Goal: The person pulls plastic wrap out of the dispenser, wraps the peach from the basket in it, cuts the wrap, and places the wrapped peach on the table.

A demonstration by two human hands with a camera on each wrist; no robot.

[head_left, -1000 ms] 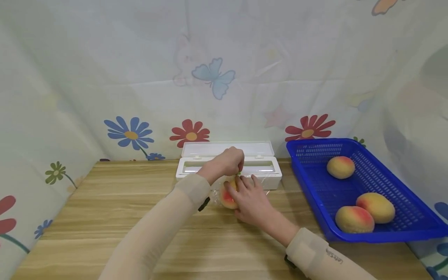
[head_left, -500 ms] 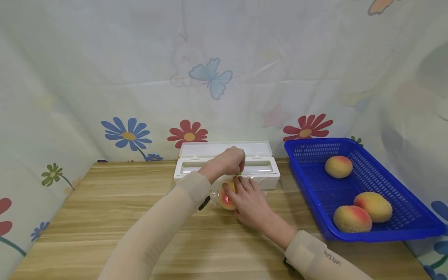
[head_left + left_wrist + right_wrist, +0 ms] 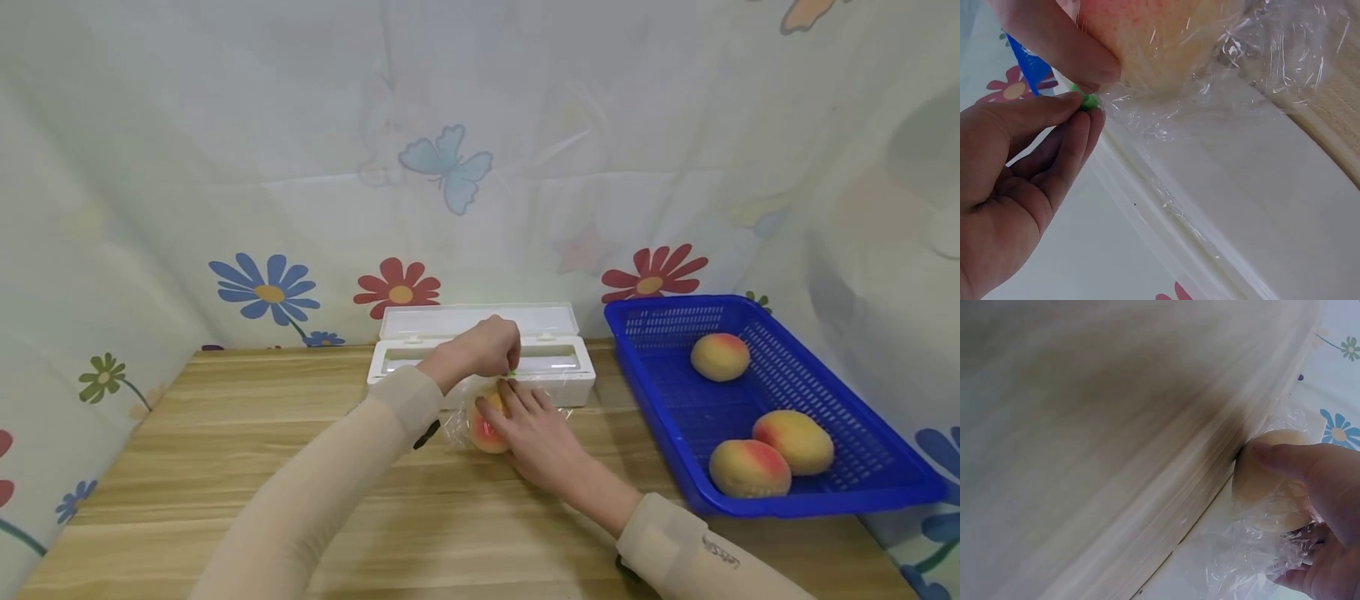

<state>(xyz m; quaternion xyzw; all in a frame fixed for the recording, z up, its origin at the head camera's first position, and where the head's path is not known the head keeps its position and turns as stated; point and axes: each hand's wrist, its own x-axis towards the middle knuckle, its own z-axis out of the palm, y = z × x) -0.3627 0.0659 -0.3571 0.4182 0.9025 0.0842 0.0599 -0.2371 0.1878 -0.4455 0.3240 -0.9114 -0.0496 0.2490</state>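
A red-and-yellow peach (image 3: 486,432), draped in clear cling film (image 3: 1291,50), sits against the front of a white cling film dispenser (image 3: 576,392). My right hand (image 3: 542,433) grips the peach through the film, its thumb on the near side in the right wrist view. Between thumb and fingers, my left hand (image 3: 491,346) pinches a small green slider (image 3: 1089,101) at the dispenser's front edge. Film spreads from the peach over that edge in the left wrist view. The dispenser's lid (image 3: 480,318) stands raised, and the film roll (image 3: 551,363) shows inside.
To the right is a blue plastic basket (image 3: 660,417) with three peaches, one peach (image 3: 720,357) towards the back and two nearer the front. The wooden table (image 3: 262,433) ends at a flower-print curtain (image 3: 300,200) behind the dispenser.
The head view has turned slightly right. Relative to the dispenser, both hands and the peach have shifted a little to the right. Their holds look the same.
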